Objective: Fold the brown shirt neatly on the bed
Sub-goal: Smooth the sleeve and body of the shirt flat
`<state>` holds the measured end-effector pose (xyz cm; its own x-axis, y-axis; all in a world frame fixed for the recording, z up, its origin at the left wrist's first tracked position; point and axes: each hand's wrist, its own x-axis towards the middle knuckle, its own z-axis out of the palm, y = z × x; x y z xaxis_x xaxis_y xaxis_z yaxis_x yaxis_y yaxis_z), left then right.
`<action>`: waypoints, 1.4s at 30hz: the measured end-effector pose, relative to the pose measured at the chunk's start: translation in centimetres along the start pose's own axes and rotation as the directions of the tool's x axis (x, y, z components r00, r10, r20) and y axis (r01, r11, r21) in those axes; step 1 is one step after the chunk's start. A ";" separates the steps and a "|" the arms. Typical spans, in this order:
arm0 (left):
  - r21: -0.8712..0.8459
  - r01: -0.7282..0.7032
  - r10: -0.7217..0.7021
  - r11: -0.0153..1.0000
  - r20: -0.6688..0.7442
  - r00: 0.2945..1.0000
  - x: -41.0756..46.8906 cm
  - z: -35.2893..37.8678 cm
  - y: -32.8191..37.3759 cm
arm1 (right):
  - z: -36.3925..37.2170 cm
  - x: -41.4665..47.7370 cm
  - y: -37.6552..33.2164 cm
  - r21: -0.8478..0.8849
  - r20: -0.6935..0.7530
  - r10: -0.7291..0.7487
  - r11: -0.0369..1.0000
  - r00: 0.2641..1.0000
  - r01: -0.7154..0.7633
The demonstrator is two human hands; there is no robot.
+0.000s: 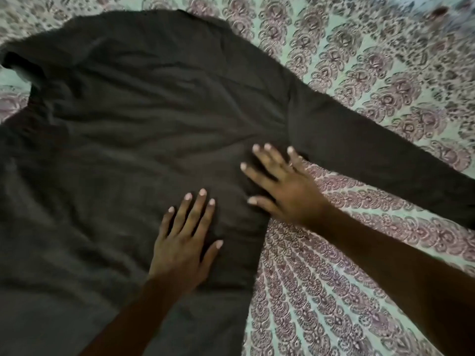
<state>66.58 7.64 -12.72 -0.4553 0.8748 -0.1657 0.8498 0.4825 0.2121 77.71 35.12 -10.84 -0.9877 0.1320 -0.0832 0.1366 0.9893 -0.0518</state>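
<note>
Fingers (198, 211) on both hands are straight and spread apart, flat on cloth, gripping nothing. That reads as smoothing, not lifting.

Bed (385, 265): fills the view, with a patterned pink-and-pale cover (321, 304). It's the work surface, soft, so the cloth needs pressing to lie flat.

Shirt (128, 124): dark brown, spread open across the left and middle of the bed, one layer as far as I can tell, and no fold made yet. Shallow wrinkles run across the body. The lower part runs out of view at the bottom left.

Long sleeve (372, 155): stretched out to the right across the cover, well clear of the body, likely laid out so it can be folded in later. The other sleeve at the top left is bunched and its shape is unclear.

Right hand (285, 191): palm down at the armpit, half on the shirt edge and half on the cover, probably pinning the side seam straight.

Left hand (180, 242): palm down on the body just beside the side edge, near the right hand but not touching it, probably flattening creases.

My guess is the task is at an early stage, flattening before the first fold. Risk: pushing the cloth could bunch new wrinkles toward the middle.
</note>
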 end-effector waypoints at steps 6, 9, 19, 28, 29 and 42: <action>0.060 -0.286 0.281 0.956 0.080 0.957 -10.9 2.7 -0.3 | 2.1 7.7 -3.4 0.068 0.073 0.431 0.898 0.900 -0.435; 0.084 -0.383 0.380 0.920 0.045 0.924 -13.9 3.0 -0.9 | 2.7 2.9 -8.7 0.080 0.065 0.385 0.918 0.921 -0.389; 0.016 -0.309 0.304 0.951 0.137 0.943 -8.7 0.2 -6.9 | 1.5 -4.2 -14.1 0.057 0.120 0.326 0.941 0.938 -0.335; -0.018 -0.455 0.450 0.891 0.174 0.876 -17.7 0.6 -8.7 | 3.0 -10.6 -23.0 0.052 0.177 0.416 0.901 0.892 -0.431; -0.028 -0.435 0.434 0.900 0.164 0.886 -18.2 0.5 -8.5 | 2.9 -12.9 -24.7 0.064 0.197 0.417 0.898 0.888 -0.436; 0.168 -0.357 0.327 0.919 0.181 0.928 -19.7 0.8 -9.9 | 4.1 -10.7 -30.5 0.200 0.122 0.657 0.718 0.744 -0.667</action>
<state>67.35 -14.43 -12.32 -0.0965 0.9611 -0.2589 0.9879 0.1241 0.0926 84.44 3.23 -12.44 -0.6356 0.7408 -0.2172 0.7720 0.6093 -0.1810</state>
